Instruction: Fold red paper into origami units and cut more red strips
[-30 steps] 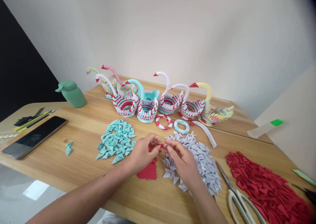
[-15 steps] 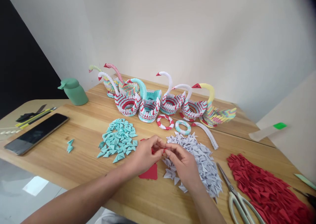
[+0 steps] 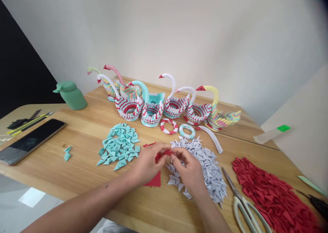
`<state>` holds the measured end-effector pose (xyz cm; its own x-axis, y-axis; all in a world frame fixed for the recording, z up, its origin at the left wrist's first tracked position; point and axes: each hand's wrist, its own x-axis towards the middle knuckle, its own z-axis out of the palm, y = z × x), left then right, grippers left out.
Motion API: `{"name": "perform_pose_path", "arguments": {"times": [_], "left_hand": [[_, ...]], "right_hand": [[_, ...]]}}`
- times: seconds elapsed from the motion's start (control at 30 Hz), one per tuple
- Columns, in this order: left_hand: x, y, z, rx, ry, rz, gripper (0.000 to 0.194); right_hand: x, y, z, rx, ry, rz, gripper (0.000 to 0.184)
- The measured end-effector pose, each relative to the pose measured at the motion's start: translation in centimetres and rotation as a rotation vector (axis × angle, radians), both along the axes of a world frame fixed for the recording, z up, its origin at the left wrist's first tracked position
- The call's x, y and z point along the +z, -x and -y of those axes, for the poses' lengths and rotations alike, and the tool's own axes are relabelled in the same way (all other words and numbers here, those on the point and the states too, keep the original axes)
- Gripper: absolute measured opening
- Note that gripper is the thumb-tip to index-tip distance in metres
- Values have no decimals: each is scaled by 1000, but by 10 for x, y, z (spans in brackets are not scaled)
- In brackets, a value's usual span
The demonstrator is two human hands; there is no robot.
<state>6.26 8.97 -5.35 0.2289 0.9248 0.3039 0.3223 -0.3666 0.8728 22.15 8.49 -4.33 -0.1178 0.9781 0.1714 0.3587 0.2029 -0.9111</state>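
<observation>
Both hands meet over the table (image 3: 77,178): left hand (image 3: 147,163) and right hand (image 3: 188,168) pinch one small red paper piece (image 3: 164,153) between fingertips. Uneven pressure could skew my crease; white triangles (image 3: 207,168) underneath may scatter.

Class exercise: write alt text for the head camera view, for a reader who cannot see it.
A person's left hand and right hand pinch small red folded paper pieces together above a light wooden table. Piles of teal, white and red paper triangles lie around them; a row of modular origami paper swans stands behind.
</observation>
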Motion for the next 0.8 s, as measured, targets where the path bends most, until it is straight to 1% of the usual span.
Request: {"name": "perform_pose_path", "arguments": {"times": [0.07,0.13,0.23,0.3,0.37,0.4,0.5,0.53,0.57,0.6,0.67,0.73,0.8], "left_hand": [[1,0,1,33,-90,-84,30],[1,-1,2,31,-172,-123,30],[0,-4,3,0,-270,-127,27],[-1,-5,4,-11,-291,-118,25],[-1,-6,5,-32,-246,-59,26],[-1,-5,5,-48,-185,12,28],[1,-5,4,-79,121,318,40],[1,-5,3,-83,225,391,40],[2,-5,2,-85,303,423,37],[2,-6,2,-85,345,411,33],[2,-7,2,-86,330,317,25],[3,-9,3,-82,247,221,22],[3,-10,4,-68,176,175,21]], "right_hand": [[0,0,0,-4,-10,-7,11],[0,1,1,-11,-16,-17,10],[-1,2,2,-60,-15,-46,9],[-2,3,2,-96,-13,-66,10],[-3,4,2,-97,-11,-70,10],[-4,3,2,-90,-15,-65,11],[-6,1,2,-99,-61,-48,21],[-7,0,2,-115,-81,-43,24],[-7,0,3,-133,-99,-36,27],[-7,-1,3,-150,-114,-26,30],[-8,-2,5,-173,-139,12,34],[-8,-1,6,-178,-164,76,37],[-8,1,7,-167,-202,137,37]]}}
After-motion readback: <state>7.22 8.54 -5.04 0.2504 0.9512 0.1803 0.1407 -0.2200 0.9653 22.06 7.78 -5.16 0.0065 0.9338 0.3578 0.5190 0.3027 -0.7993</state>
